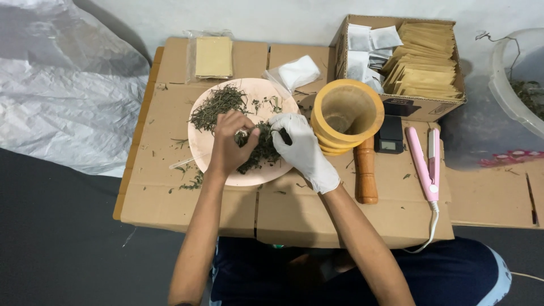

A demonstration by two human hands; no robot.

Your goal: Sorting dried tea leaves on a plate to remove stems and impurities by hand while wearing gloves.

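Cardboard table (187,209) carries a pink plate (226,170), against white wall (283,17).

Just right of the hands (263,144), the way is blocked by a wooden mortar (347,115) and pestle (366,175). Beyond them, packets (213,56) and a box (422,62) crowd the surface (170,204). Bare cardboard is left open nearer the body.

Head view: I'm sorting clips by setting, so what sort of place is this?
Probably a home floor workspace for packing dried herbs: a flattened cardboard table, a plate of dried leaves, a wooden mortar, and a box of paper sachets.
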